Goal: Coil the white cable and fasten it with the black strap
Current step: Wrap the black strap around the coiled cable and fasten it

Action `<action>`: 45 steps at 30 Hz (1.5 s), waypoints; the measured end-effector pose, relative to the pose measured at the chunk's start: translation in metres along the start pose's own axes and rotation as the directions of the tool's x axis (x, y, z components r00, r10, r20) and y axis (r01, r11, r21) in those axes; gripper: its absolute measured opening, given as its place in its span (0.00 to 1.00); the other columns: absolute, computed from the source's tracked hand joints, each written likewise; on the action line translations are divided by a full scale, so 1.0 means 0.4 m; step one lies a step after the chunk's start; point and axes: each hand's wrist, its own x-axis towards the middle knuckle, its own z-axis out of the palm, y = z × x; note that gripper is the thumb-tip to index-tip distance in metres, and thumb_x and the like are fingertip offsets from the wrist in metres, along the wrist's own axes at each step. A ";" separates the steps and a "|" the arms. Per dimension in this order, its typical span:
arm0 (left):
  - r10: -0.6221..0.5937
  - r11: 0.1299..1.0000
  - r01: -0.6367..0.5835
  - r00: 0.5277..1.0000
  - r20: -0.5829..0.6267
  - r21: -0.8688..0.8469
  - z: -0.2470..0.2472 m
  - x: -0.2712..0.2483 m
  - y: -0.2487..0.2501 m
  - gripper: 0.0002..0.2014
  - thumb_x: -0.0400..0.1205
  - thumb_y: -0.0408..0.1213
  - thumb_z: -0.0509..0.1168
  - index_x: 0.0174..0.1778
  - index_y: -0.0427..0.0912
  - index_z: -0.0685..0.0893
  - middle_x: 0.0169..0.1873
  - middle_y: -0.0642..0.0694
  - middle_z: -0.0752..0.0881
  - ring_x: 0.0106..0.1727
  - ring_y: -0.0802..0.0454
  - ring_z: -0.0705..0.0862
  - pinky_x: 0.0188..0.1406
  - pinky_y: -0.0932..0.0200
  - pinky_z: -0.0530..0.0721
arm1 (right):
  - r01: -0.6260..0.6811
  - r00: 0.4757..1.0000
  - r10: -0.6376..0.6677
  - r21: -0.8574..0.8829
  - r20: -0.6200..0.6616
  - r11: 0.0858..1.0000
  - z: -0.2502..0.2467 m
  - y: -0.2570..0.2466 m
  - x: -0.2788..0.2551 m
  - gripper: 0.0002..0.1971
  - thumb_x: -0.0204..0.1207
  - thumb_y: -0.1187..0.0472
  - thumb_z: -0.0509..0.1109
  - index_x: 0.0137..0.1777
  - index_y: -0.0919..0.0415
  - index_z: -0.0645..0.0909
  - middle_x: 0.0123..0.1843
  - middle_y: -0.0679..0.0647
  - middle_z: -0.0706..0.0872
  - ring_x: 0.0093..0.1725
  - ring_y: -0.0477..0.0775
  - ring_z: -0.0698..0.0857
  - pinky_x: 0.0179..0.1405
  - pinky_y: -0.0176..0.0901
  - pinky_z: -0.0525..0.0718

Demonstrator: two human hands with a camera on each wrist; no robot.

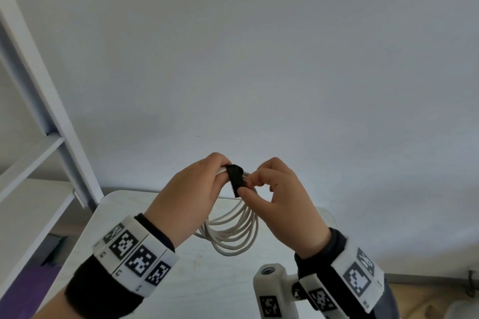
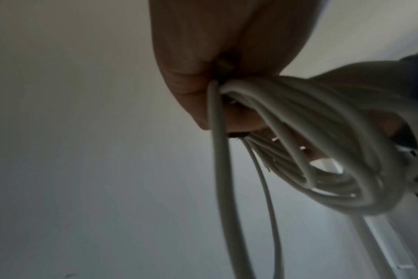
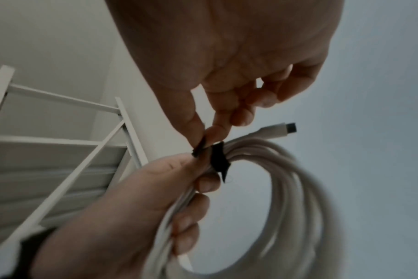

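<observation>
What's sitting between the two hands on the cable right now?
The black strap, wrapped over the bunched white cable, sits between the left hand and right hand; the right pinches its end. Head and right wrist views show it.

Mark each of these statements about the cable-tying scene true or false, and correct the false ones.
1. The left hand grips the coiled cable. True.
2. The strap lies flat on the table. False: it wraps the bundle, held up between the hands.
3. The right hand pinches the strap. True.
4. The coil rests on the shelf. False: it hangs from the hands above the table.
5. A connector sticks out of the coil. True.
</observation>
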 end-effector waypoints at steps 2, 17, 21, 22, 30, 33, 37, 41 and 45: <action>-0.012 0.999 0.013 1.000 0.027 -0.046 -0.002 0.000 -0.001 0.09 0.85 0.43 0.53 0.56 0.49 0.76 0.32 0.58 0.78 0.26 0.58 0.78 0.28 0.66 0.74 | 0.002 0.999 -0.005 -0.085 -0.038 0.996 0.001 0.009 -0.004 0.06 0.69 0.54 0.72 0.34 0.45 0.78 0.40 0.37 0.73 0.49 0.48 0.74 0.48 0.39 0.71; -0.058 0.882 0.090 0.995 0.083 -0.463 0.016 -0.011 0.004 0.09 0.85 0.37 0.54 0.48 0.45 0.80 0.26 0.49 0.79 0.16 0.50 0.78 0.24 0.53 0.81 | 0.141 0.927 -0.182 -0.143 -0.327 0.980 0.055 0.031 0.007 0.12 0.61 0.63 0.70 0.27 0.51 0.69 0.39 0.39 0.69 0.42 0.56 0.75 0.35 0.54 0.83; -0.028 0.883 0.056 0.997 0.066 -0.465 0.007 -0.019 0.010 0.09 0.86 0.37 0.54 0.46 0.45 0.80 0.26 0.49 0.78 0.16 0.50 0.77 0.29 0.45 0.82 | 0.163 0.913 -0.206 -0.147 -0.351 0.976 0.057 0.031 0.013 0.15 0.60 0.66 0.72 0.28 0.50 0.68 0.40 0.43 0.72 0.43 0.55 0.75 0.36 0.55 0.83; -0.020 0.885 0.050 0.997 0.069 -0.463 0.005 -0.022 0.011 0.10 0.85 0.37 0.54 0.46 0.45 0.80 0.25 0.49 0.78 0.15 0.51 0.77 0.31 0.43 0.82 | 0.154 0.906 -0.212 -0.181 -0.367 0.971 0.057 0.029 0.012 0.15 0.59 0.66 0.73 0.30 0.50 0.69 0.41 0.44 0.75 0.44 0.53 0.74 0.38 0.55 0.82; 0.019 0.924 0.030 0.992 0.124 -0.381 0.008 -0.033 0.008 0.09 0.86 0.36 0.53 0.43 0.47 0.77 0.19 0.52 0.78 0.17 0.53 0.77 0.34 0.43 0.79 | 0.009 0.986 -0.005 0.026 -0.168 1.000 0.044 0.027 0.013 0.14 0.63 0.58 0.79 0.44 0.46 0.78 0.35 0.44 0.88 0.36 0.42 0.86 0.38 0.37 0.85; 0.011 0.919 0.045 0.990 0.141 -0.392 0.015 -0.031 0.006 0.08 0.85 0.37 0.54 0.43 0.46 0.78 0.18 0.50 0.76 0.17 0.54 0.76 0.31 0.48 0.79 | -0.012 0.980 0.023 0.059 -0.197 0.998 0.048 0.030 0.011 0.14 0.61 0.61 0.79 0.33 0.48 0.74 0.29 0.45 0.85 0.31 0.46 0.84 0.32 0.44 0.84; -0.006 0.934 0.049 0.993 0.122 -0.353 0.034 -0.030 0.004 0.06 0.80 0.43 0.63 0.49 0.46 0.78 0.26 0.54 0.84 0.19 0.57 0.79 0.19 0.65 0.78 | -0.041 0.980 0.053 0.068 -0.190 0.997 0.054 0.040 0.015 0.09 0.62 0.67 0.73 0.34 0.55 0.76 0.29 0.53 0.85 0.31 0.55 0.83 0.31 0.51 0.83; -0.013 0.955 0.059 0.987 0.158 -0.290 0.049 -0.018 -0.022 0.06 0.80 0.44 0.65 0.49 0.47 0.80 0.31 0.50 0.84 0.19 0.59 0.80 0.19 0.68 0.76 | -0.058 0.987 0.067 0.063 -0.145 0.996 0.066 0.057 0.015 0.09 0.61 0.67 0.73 0.34 0.54 0.76 0.31 0.51 0.85 0.32 0.53 0.82 0.33 0.47 0.81; -0.009 0.960 0.060 0.983 0.185 -0.274 0.063 -0.008 -0.052 0.04 0.81 0.43 0.64 0.46 0.47 0.80 0.31 0.49 0.84 0.17 0.57 0.80 0.18 0.68 0.74 | -0.054 0.998 0.057 0.060 -0.037 0.997 0.071 0.079 0.017 0.08 0.65 0.61 0.75 0.37 0.53 0.77 0.36 0.46 0.85 0.33 0.46 0.80 0.34 0.41 0.81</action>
